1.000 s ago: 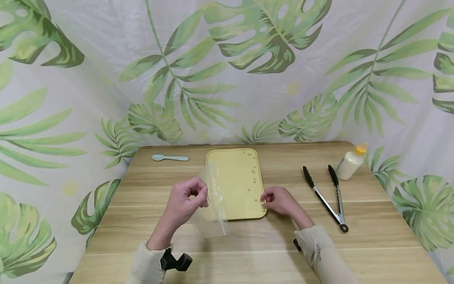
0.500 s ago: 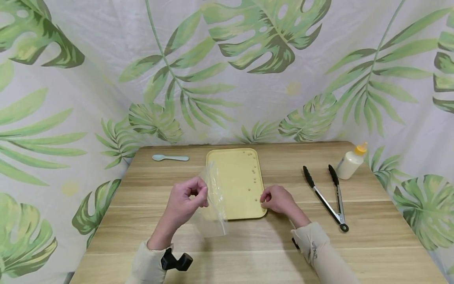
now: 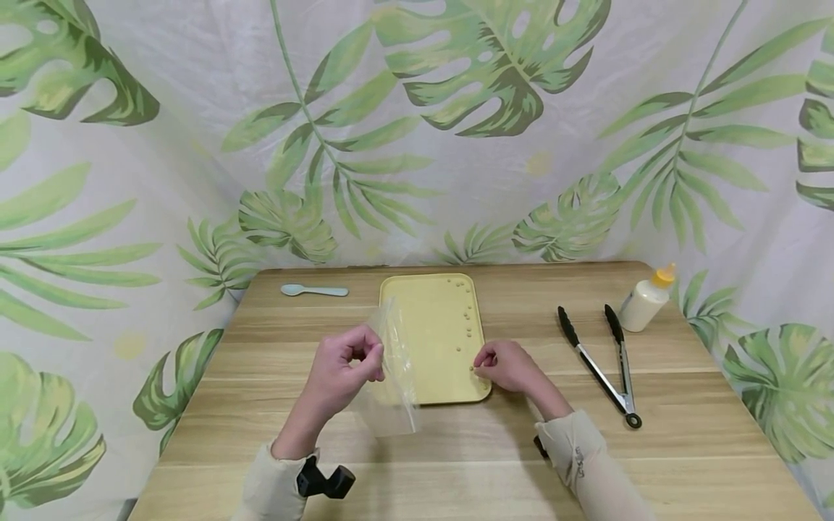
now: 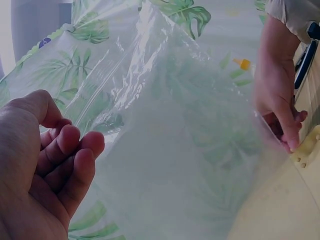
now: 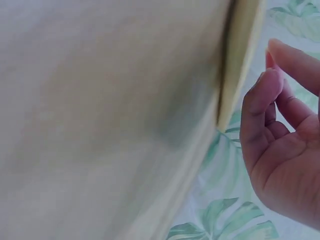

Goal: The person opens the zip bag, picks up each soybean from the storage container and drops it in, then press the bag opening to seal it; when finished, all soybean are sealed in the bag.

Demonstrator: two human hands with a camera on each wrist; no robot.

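Observation:
My left hand [image 3: 345, 369] pinches the top edge of a clear plastic bag [image 3: 399, 362], which hangs over the left part of the yellow tray [image 3: 433, 318]. In the left wrist view the bag [image 4: 165, 125] spreads out beside the curled fingers of my left hand [image 4: 55, 155]. My right hand [image 3: 511, 367] is at the tray's lower right edge, thumb and forefinger close together by a small bead [image 3: 471, 368]. The right wrist view shows my right hand [image 5: 285, 115] with bent fingers; whether a bead is between the tips cannot be told. Several beads dot the tray's right side.
Black-tipped tongs [image 3: 599, 373] lie spread on the wooden table [image 3: 456, 463] right of my right hand. Behind them stands a white bottle [image 3: 643, 304] with an orange cap. A pale blue spoon [image 3: 316, 290] lies at the back left. A leaf-patterned cloth hangs behind the table.
My right hand has shifted slightly left over the tray edge, its fingertips now beside the bead. My left hand and the bag have barely moved.

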